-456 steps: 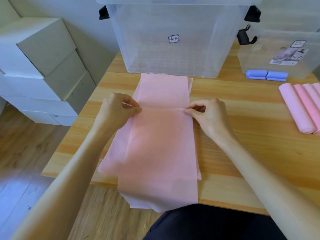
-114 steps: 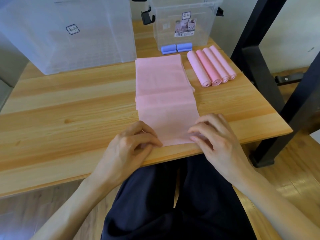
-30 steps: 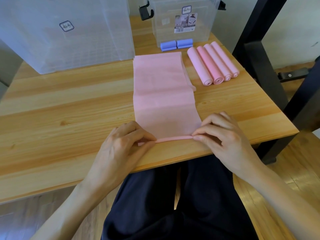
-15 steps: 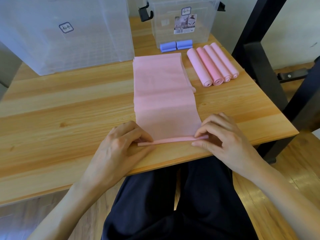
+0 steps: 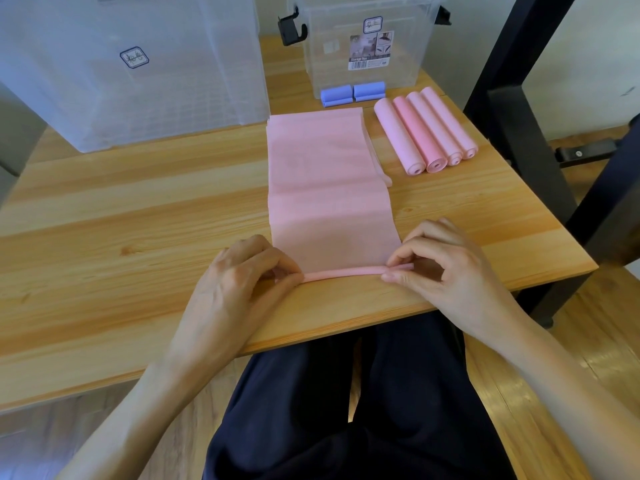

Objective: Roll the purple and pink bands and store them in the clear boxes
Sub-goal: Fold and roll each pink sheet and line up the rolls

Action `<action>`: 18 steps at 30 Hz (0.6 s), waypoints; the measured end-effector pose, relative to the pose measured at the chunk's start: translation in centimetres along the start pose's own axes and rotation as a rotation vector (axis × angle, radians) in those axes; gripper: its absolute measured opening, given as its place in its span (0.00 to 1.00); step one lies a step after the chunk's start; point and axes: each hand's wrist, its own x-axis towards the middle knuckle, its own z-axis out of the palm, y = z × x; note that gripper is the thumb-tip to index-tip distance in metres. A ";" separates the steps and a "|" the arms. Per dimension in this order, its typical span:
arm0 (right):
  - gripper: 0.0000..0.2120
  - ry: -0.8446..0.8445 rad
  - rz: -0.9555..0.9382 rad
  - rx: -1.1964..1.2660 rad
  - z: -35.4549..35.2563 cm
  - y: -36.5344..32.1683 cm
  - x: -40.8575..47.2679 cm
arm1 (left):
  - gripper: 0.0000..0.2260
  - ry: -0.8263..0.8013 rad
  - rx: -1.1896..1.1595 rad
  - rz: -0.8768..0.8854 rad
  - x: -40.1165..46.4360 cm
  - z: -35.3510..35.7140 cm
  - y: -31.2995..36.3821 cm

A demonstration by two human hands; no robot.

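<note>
I have the pink band (image 5: 329, 188) flat on the table (image 5: 138, 209), running away from my hands, with its near end turned into a thin roll (image 5: 343, 273) between them. My left hand (image 5: 242, 275) pinches the roll's left end, fingers curled over it; my right hand (image 5: 440, 268) pinches the right end between thumb and fingertips, where a short tail of the roll pokes past the pinch.

The risks, as I judge them: the roll is thin and thin-walled, so if one hand advances faster than the other it will go cone-shaped and wander off the band's edges. The layers beyond my hands look slightly offset on the right, which could feed in a skewed edge. Loosen either pinch and the start may spring open. The finished rolls (image 5: 426, 133) lie beyond my right hand, the purple ones (image 5: 351, 93) further out against the small box (image 5: 367, 39); the big box (image 5: 131, 64) stands beyond my left.
</note>
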 end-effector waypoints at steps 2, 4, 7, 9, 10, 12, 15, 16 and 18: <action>0.12 0.013 -0.001 -0.003 0.0 -0.1 0.1 | 0.07 -0.009 -0.005 -0.009 0.0 -0.1 -0.2; 0.11 0.025 0.021 -0.010 0.2 -0.2 0.2 | 0.05 -0.004 -0.028 -0.036 0.1 -0.3 -0.2; 0.09 0.063 0.034 0.000 0.5 -0.5 0.3 | 0.02 0.001 -0.050 -0.081 0.3 -0.3 0.0; 0.09 0.081 0.004 -0.014 0.6 -0.4 0.3 | 0.03 0.013 -0.054 -0.104 0.4 -0.2 0.1; 0.10 0.082 -0.002 -0.017 0.6 -0.4 0.2 | 0.04 0.020 -0.055 -0.108 0.5 -0.2 0.1; 0.11 0.079 0.004 -0.010 0.5 -0.3 0.3 | 0.04 0.023 -0.063 -0.096 0.5 -0.1 0.1; 0.11 0.096 0.005 -0.022 0.5 -0.4 0.6 | 0.01 0.025 -0.055 -0.072 0.5 -0.1 -0.1; 0.11 0.098 0.019 -0.024 0.5 -0.4 0.8 | 0.02 0.023 -0.043 -0.067 0.5 -0.1 -0.2; 0.08 0.100 0.041 -0.038 0.6 -0.5 1.0 | 0.04 0.019 -0.043 -0.076 0.5 -0.2 -0.3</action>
